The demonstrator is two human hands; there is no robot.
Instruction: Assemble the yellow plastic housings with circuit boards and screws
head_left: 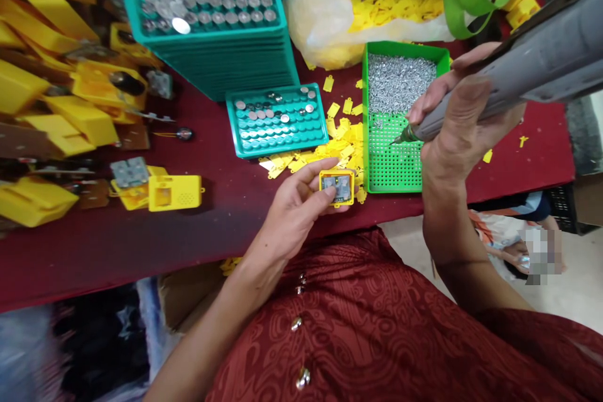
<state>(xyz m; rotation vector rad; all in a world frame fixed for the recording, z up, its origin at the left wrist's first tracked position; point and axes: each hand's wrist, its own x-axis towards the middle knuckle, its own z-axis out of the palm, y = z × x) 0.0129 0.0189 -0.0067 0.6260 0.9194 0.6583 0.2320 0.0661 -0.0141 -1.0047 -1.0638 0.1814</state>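
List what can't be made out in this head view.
- Grey power screwdriver: rear end cut off by the right edge.
- Its tip: too small to tell whether it carries a screw from the green tray.
- Small yellow case in left hand: inner parts too small.
- Right hand: palm hidden behind the tool.

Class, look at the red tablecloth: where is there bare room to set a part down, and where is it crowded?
Bare: red tablecloth between closed yellow plastic box and left hand; also right of green perforated screw tray. Crowded: yellow casings far left, loose yellow tabs beside small teal battery tray.
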